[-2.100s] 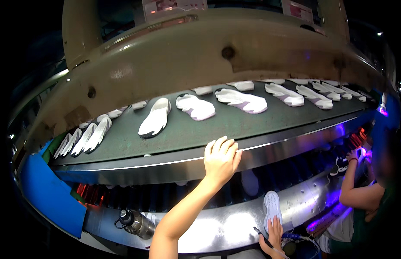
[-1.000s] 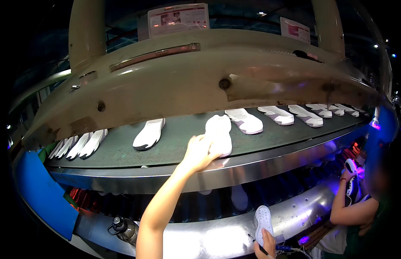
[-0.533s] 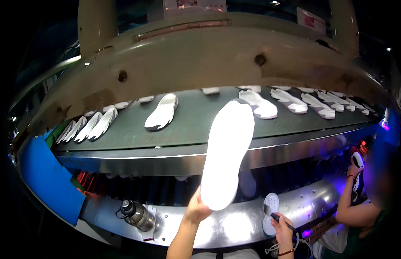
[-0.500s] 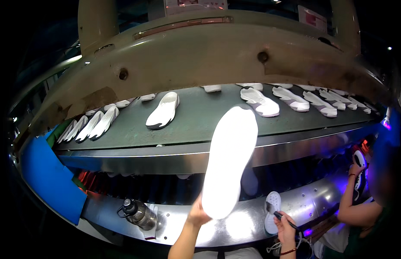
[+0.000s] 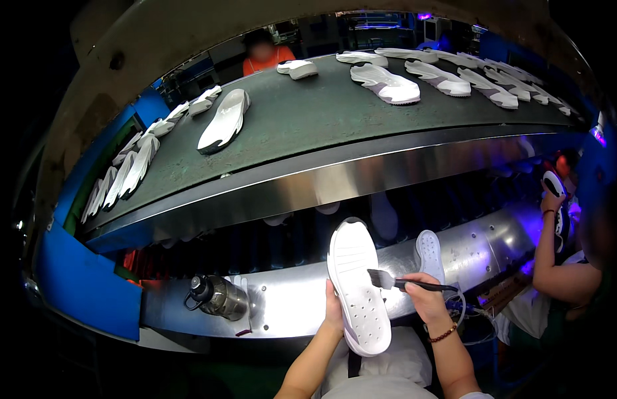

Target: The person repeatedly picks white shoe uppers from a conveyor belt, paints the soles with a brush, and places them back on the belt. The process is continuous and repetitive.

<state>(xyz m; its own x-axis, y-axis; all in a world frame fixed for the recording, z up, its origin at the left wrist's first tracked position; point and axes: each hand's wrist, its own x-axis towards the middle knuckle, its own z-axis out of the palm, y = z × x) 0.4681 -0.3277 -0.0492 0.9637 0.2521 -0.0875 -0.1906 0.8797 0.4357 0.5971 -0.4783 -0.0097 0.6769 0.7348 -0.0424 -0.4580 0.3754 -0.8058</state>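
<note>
A white shoe sole [image 5: 359, 292] stands tilted in front of me, its cupped inner face toward me, with ridges near the toe and small holes toward the heel. My left hand [image 5: 333, 311] is closed on its left edge. My right hand [image 5: 426, 300] grips the black handle of a brush [image 5: 386, 279], whose bristles meet the inside of the sole. Just beyond my right hand, another perforated pale sole [image 5: 429, 255] lies on the metal ledge.
Several white and grey soles [image 5: 386, 85] lie on the green conveyor belt [image 5: 288, 126] ahead. A dark bottle [image 5: 218, 299] stands on the metal ledge [image 5: 298, 292] at left. At right, a co-worker's hand [image 5: 553, 201] holds a shoe. Another person [image 5: 265, 56] is beyond the belt.
My left hand has lowered the sole and its inner face now shows. The brush has moved from the sole on the ledge onto the held sole. My view has shifted.
</note>
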